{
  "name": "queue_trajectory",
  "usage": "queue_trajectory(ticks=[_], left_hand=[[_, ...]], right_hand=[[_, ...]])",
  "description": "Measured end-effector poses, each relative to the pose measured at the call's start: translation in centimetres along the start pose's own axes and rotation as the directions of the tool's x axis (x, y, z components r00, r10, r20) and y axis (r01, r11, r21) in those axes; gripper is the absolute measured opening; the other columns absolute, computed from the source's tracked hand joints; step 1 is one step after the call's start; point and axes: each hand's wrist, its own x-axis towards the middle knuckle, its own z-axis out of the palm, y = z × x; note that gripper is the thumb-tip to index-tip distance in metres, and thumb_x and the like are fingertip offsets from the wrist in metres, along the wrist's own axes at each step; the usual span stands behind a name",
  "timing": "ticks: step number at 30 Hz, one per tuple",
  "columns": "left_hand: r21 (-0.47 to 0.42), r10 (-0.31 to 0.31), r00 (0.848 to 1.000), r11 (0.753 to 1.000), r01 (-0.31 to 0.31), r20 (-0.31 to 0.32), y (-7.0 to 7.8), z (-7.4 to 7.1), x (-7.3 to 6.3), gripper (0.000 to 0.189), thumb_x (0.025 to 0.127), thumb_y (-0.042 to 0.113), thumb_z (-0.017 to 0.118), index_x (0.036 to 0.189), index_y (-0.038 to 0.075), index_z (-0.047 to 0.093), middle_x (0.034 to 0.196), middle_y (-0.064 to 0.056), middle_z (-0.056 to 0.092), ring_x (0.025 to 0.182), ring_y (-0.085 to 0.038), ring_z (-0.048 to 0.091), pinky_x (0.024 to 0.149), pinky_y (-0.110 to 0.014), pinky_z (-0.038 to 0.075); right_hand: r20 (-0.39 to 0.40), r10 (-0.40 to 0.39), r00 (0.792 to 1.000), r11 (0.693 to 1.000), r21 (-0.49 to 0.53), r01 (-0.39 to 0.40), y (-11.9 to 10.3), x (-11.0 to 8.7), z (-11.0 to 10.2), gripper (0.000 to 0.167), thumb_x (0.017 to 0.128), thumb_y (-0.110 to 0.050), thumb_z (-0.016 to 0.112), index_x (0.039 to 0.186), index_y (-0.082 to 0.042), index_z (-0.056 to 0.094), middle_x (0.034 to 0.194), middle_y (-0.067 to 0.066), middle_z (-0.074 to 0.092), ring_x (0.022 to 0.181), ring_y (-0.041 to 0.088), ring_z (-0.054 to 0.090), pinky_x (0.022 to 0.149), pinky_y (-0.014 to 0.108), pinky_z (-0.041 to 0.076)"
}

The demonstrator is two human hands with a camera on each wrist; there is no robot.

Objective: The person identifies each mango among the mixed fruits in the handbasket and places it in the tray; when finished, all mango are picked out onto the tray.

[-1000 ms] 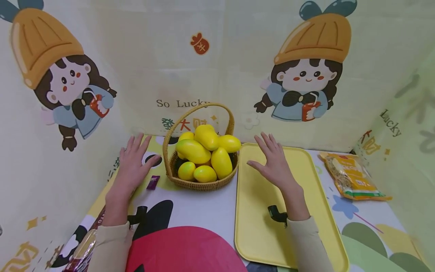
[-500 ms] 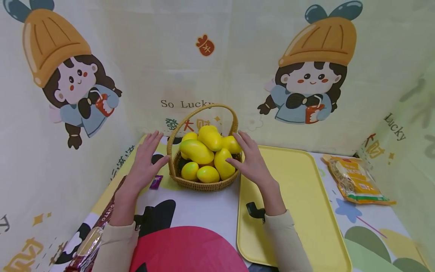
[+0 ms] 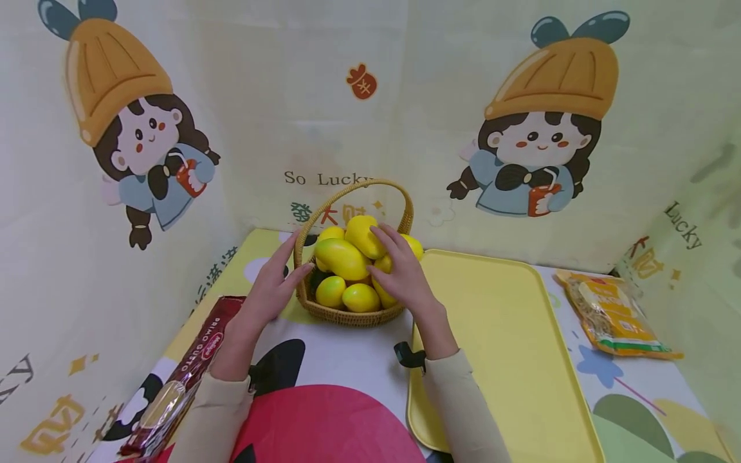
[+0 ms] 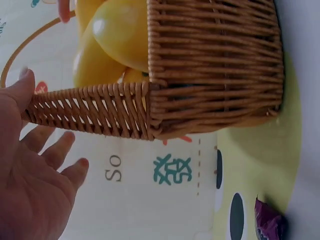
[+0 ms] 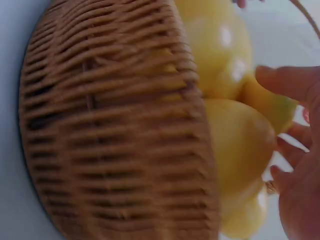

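A wicker basket (image 3: pixel 347 317) with a tall arched handle (image 3: pixel 376 182) stands at the back of the table, heaped with several yellow mangoes (image 3: pixel 343 259). My left hand (image 3: pixel 272 289) is at the left foot of the handle; in the left wrist view its thumb lies on one side of the wicker and the loosely spread fingers on the other. Over the right side of the heap is my right hand (image 3: pixel 403 276), its fingers spread and the fingertips overlapping the top mango. From the right wrist, its thumb (image 5: pixel 280 80) shows close beside the fruit.
A yellow tray (image 3: pixel 498 334) lies right of the basket, under my right forearm. Farther right is an orange food packet (image 3: pixel 616 315). A long dark red packet (image 3: pixel 191 360) lies at the left, and a small purple wrapped piece (image 4: pixel 269 220) sits near the basket.
Both hands have moved inward to the basket: the left to the handle's left side, the right from above the tray to over the mangoes. The view has shifted slightly left.
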Motion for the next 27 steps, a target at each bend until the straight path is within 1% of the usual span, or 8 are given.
queue_trajectory(ticks=[3,5,8,10,13,20,23,27], left_hand=[[-0.036,-0.008,1.0,0.999,0.009,0.005,0.1,0.3,0.0,0.069,0.098,0.056,0.05,0.155,0.047,0.012,0.164,0.004,0.028,0.153,-0.026,0.025,0.118,-0.059,0.03],[-0.071,0.003,1.0,0.997,-0.003,-0.001,0.2,0.4,0.0,0.067,0.099,0.052,0.052,0.155,0.046,0.016,0.16,0.004,0.037,0.149,-0.026,0.033,0.116,-0.056,0.035],[-0.134,0.028,1.0,0.99,-0.03,-0.012,0.5,0.5,0.0,0.059,0.1,0.043,0.054,0.153,0.039,0.028,0.145,0.003,0.054,0.134,-0.024,0.051,0.108,-0.05,0.047],[-0.159,0.04,0.999,0.986,-0.042,-0.016,0.6,0.5,0.0,0.052,0.1,0.038,0.056,0.149,0.033,0.036,0.134,0.002,0.06,0.122,-0.022,0.058,0.103,-0.046,0.052],[-0.174,0.041,0.999,0.984,-0.044,-0.019,0.7,0.4,0.1,0.045,0.101,0.034,0.056,0.143,0.027,0.043,0.126,0.001,0.062,0.115,-0.019,0.059,0.1,-0.044,0.054],[-0.191,0.031,0.999,0.981,-0.034,-0.019,0.7,0.4,0.3,0.043,0.1,0.03,0.058,0.141,0.027,0.044,0.122,0.001,0.062,0.119,-0.019,0.059,0.102,-0.044,0.053],[-0.187,0.028,0.999,0.982,-0.033,-0.027,0.7,0.4,0.2,0.043,0.1,0.03,0.059,0.14,0.027,0.045,0.121,0.001,0.063,0.119,-0.018,0.06,0.101,-0.043,0.053],[-0.175,0.02,0.999,0.984,-0.027,-0.043,0.6,0.3,0.0,0.039,0.099,0.031,0.06,0.135,0.024,0.05,0.116,0.002,0.065,0.114,-0.016,0.061,0.098,-0.038,0.056]], right_hand=[[-0.052,-0.038,0.998,0.999,-0.008,0.038,0.0,0.3,0.6,0.068,0.087,-0.012,0.074,0.147,-0.021,0.046,0.157,0.002,0.038,0.141,0.025,0.043,0.114,0.045,0.042],[-0.081,-0.054,0.995,0.998,-0.028,0.052,0.1,0.5,1.0,0.064,0.088,-0.011,0.073,0.146,-0.02,0.048,0.156,0.003,0.04,0.14,0.025,0.045,0.113,0.044,0.043],[-0.126,-0.073,0.989,0.996,-0.058,0.066,0.2,0.7,1.4,0.058,0.089,-0.012,0.073,0.143,-0.018,0.052,0.153,0.004,0.044,0.138,0.026,0.048,0.111,0.043,0.045],[-0.159,-0.088,0.983,0.994,-0.07,0.078,0.2,0.8,1.6,0.053,0.09,-0.012,0.072,0.14,-0.016,0.055,0.151,0.006,0.047,0.135,0.027,0.05,0.11,0.042,0.046],[-0.215,-0.108,0.971,0.993,-0.074,0.094,0.3,0.9,1.8,0.045,0.09,-0.01,0.07,0.134,-0.013,0.06,0.147,0.007,0.051,0.132,0.027,0.053,0.108,0.041,0.048],[-0.313,-0.143,0.939,0.99,-0.062,0.13,0.7,1.1,2.3,0.038,0.088,-0.006,0.067,0.126,-0.008,0.064,0.138,0.01,0.058,0.126,0.028,0.057,0.104,0.041,0.051],[-0.345,-0.146,0.927,0.989,-0.03,0.144,0.7,1.0,2.2,0.037,0.088,-0.005,0.067,0.125,-0.007,0.065,0.136,0.012,0.059,0.124,0.028,0.058,0.102,0.042,0.052],[-0.392,-0.139,0.909,0.984,0.051,0.173,0.5,1.0,1.4,0.037,0.087,-0.003,0.067,0.124,-0.005,0.066,0.133,0.013,0.061,0.123,0.027,0.059,0.1,0.041,0.053]])
